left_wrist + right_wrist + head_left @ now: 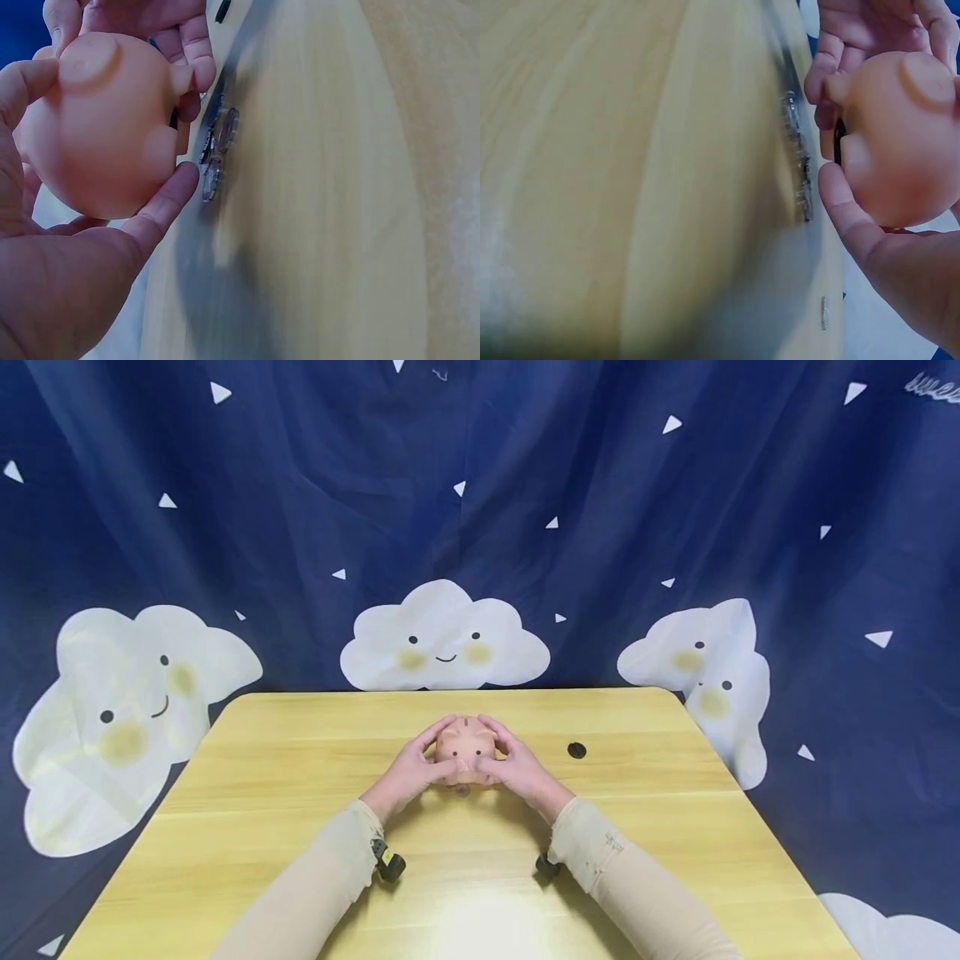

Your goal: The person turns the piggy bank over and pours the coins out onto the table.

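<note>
Head view: a pink piggy bank [466, 748] is held just above the middle of the table [300, 793], cupped between the left hand [411, 770] and the right hand [517, 768]. A small black disc [576, 750] lies apart to the right.

Left wrist view: the piggy bank [105, 127] is gripped by curled fingers and thumb; coins [217, 154] lie on the table beneath it.

Right wrist view: the same grip is shown on the piggy bank [904, 142]. The shell is judged light, stiff, smooth and somewhat slippery; it is best held round the flanks.

One piggy bank [466, 745], one black plug [576, 750], two hands.
</note>
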Available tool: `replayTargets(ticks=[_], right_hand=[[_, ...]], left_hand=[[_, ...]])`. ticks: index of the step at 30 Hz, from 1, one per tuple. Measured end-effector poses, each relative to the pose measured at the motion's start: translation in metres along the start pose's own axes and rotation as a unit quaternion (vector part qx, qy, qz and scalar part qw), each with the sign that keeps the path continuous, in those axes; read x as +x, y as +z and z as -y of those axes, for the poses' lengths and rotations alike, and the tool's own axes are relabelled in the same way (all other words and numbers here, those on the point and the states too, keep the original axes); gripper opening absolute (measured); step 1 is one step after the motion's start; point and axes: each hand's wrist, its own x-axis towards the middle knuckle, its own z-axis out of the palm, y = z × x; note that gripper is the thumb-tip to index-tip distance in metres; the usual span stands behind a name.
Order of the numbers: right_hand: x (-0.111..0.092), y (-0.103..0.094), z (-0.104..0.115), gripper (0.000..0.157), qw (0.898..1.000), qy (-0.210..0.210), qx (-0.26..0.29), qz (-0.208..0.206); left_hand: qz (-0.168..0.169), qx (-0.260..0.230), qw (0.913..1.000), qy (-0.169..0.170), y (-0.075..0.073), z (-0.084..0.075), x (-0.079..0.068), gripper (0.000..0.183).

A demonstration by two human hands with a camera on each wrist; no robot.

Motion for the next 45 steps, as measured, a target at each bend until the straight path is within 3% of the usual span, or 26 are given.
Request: replayTargets(ticks=[6,10,13,16,17,19,23,27,33,45], right_hand=[[0.002,-0.002,0.003,0.089,0.999,0.030,0.029,0.009],[0.002,-0.004,0.021,0.087,0.997,0.048,0.057,0.017],[-0.006,-0.004,0.043,0.087,0.999,-0.029,0.027,-0.002],[-0.017,-0.001,0.053,0.090,0.990,-0.136,-0.026,-0.026],[-0.020,-0.001,0.050,0.090,0.987,-0.151,-0.041,-0.033],[-0.020,0.000,0.038,0.091,0.989,-0.141,-0.043,-0.026],[-0.012,-0.001,0.008,0.087,0.997,-0.063,-0.038,-0.016],[-0.004,-0.001,-0.007,0.088,0.999,-0.046,-0.025,-0.016],[-0.002,0.000,-0.010,0.089,0.999,-0.026,-0.027,-0.011],[-0.001,0.002,-0.009,0.088,1.000,-0.017,-0.015,-0.012]], left_hand=[[-0.004,0.003,0.9993,-0.037,-0.001,-0.002,0.006,0.085],[0.023,-0.022,0.9981,-0.053,-0.002,-0.026,0.009,0.087],[0.008,0.030,0.9992,0.023,-0.001,-0.054,0.000,0.088],[-0.029,0.090,0.9880,0.122,0.005,-0.065,-0.012,0.088],[-0.039,0.100,0.9846,0.138,0.007,-0.062,-0.015,0.088],[-0.030,0.079,0.9874,0.134,0.010,-0.046,-0.015,0.090],[-0.018,0.022,0.9980,0.056,0.013,-0.013,-0.008,0.086],[-0.021,-0.007,0.9991,0.035,0.012,0.002,-0.001,0.085],[-0.017,-0.007,0.9998,0.009,0.010,0.005,0.000,0.088],[-0.013,0.000,0.9999,0.007,0.009,0.004,-0.002,0.088]])
